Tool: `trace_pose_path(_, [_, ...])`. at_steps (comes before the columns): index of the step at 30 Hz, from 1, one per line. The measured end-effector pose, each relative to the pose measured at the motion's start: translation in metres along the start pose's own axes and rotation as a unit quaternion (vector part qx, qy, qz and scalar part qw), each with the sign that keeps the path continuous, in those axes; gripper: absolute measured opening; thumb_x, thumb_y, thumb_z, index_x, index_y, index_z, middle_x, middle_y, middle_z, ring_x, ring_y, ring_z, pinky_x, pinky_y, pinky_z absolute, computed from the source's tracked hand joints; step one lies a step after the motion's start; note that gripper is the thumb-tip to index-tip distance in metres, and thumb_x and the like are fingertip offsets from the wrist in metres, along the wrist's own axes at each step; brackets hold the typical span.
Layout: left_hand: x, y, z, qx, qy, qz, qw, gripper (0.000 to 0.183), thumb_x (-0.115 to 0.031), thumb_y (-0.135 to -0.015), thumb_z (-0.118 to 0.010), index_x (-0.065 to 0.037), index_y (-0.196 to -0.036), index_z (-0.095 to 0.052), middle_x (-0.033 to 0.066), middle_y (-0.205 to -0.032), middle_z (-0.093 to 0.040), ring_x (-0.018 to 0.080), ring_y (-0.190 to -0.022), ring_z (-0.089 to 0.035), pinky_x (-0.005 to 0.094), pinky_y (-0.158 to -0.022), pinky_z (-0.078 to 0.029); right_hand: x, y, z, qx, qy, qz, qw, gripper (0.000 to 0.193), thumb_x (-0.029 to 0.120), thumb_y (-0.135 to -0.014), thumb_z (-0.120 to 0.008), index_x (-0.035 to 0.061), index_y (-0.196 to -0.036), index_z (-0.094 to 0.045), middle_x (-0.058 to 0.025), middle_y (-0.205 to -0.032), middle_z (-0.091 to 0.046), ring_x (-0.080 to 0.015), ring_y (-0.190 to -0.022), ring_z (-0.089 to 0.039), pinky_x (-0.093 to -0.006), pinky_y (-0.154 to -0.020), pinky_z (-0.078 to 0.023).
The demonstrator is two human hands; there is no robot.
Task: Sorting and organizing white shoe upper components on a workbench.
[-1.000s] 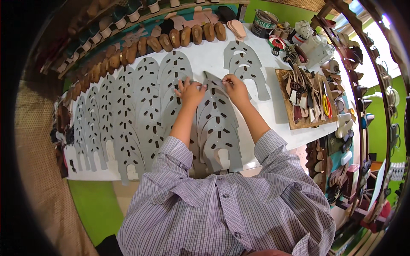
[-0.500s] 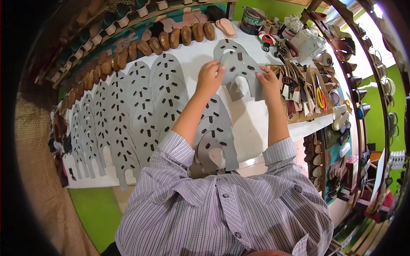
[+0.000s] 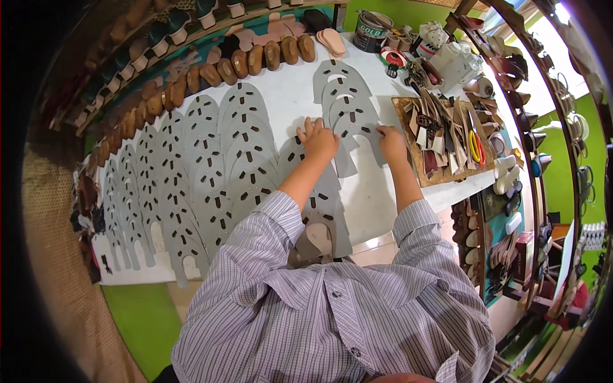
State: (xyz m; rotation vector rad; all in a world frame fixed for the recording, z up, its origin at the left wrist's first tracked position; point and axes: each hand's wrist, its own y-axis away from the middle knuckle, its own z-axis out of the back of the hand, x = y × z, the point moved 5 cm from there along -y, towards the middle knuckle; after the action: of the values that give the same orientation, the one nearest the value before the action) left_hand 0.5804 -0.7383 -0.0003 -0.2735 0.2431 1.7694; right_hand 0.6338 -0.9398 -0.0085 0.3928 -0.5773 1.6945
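Grey U-shaped shoe upper pieces with small dark brown patches lie overlapping in columns on the white table. In the rightmost column, the nearest upper piece point(image 3: 353, 121) lies between my hands, lapping over the ones behind it. My left hand point(image 3: 317, 140) is at its left side, fingers spread and holding nothing, above the neighbouring column point(image 3: 295, 156). My right hand point(image 3: 392, 145) has its fingers closed at the piece's right edge, seemingly pinching it; the thumb is mostly hidden. More columns of uppers point(image 3: 246, 137) extend to the left.
Wooden shoe lasts point(image 3: 239, 64) line the table's far side. Beside my right hand lies a board point(image 3: 412, 150) with leather scraps and yellow-and-red-handled scissors point(image 3: 476, 148). A large can point(image 3: 372, 32), white bottles point(image 3: 456, 64) and pinkish insoles point(image 3: 331, 42) stand at the back. Shoe racks flank the right.
The upper piece I held raised between both hands now lies lower, on the rightmost column. My left hand has let go and spread its fingers; my right hand has come nearer to me.
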Motion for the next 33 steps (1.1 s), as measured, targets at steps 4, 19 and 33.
trace_pose_path(4, [-0.004,0.003,0.005,0.027,0.027,0.005,0.999,0.029,-0.033,-0.082,-0.055,-0.009,-0.089,-0.069,0.008,-0.132,-0.041,0.0326,-0.129,-0.022,0.0578,-0.101,-0.013,0.005,0.004,0.005,0.004,0.012,0.011,1.0,0.026,0.001,-0.073,-0.051,0.0062,-0.095,-0.065,-0.0151,-0.097,-0.06,-0.0322,-0.089,-0.058,-0.0363,-0.078,-0.047])
trace_pose_path(19, [-0.004,0.03,-0.005,-0.064,0.089,0.008,0.994,0.018,-0.028,-0.08,-0.057,-0.014,-0.081,-0.069,0.0079,-0.132,-0.041,0.0332,-0.13,-0.022,0.0612,-0.1,-0.01,0.006,0.024,0.009,-0.049,0.103,-0.012,0.993,0.029,0.019,-0.075,-0.061,0.0084,-0.102,-0.062,-0.0154,-0.092,-0.058,-0.0352,-0.083,-0.058,-0.0415,-0.073,-0.048])
trace_pose_path(33, [-0.01,0.041,-0.006,0.025,0.06,0.018,0.998,0.029,-0.033,-0.085,-0.05,-0.011,-0.084,-0.07,0.0103,-0.134,-0.04,0.0371,-0.13,-0.019,0.0629,-0.101,-0.005,-0.022,0.045,0.017,-0.009,-0.006,-0.144,0.989,0.034,0.019,-0.077,-0.062,0.0073,-0.108,-0.054,-0.0163,-0.081,-0.063,-0.035,-0.077,-0.06,-0.0428,-0.071,-0.047])
